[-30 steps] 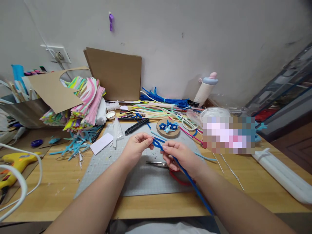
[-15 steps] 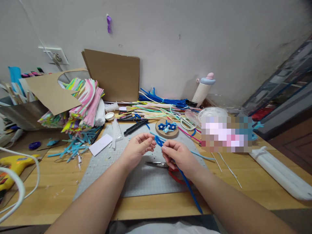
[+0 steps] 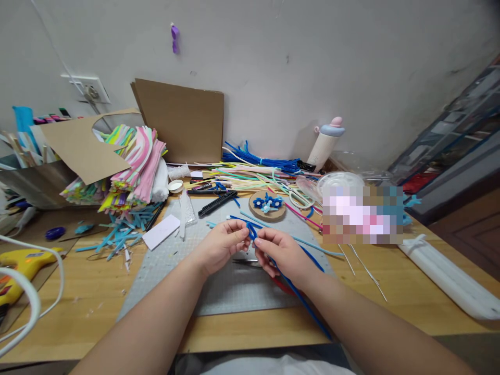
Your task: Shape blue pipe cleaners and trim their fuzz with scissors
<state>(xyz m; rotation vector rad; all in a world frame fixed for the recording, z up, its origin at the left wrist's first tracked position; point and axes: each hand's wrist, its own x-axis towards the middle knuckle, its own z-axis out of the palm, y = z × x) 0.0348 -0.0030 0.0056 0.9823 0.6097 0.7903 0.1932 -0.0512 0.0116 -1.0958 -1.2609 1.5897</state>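
blue pipe cleaner: fuzzy, matt | table: smooth wood | cardboard: matt

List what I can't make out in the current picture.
Head view: scissors, pivot hidden behind the right grip.
Head view: blue stem, pinched part covered by the right grip's fingers; whether the left grip pinches it is too small to tell.
Head view: glue gun, cut off by the left edge.
Head view: whatever the pixelated patch covers.

craft workspace with glue gun
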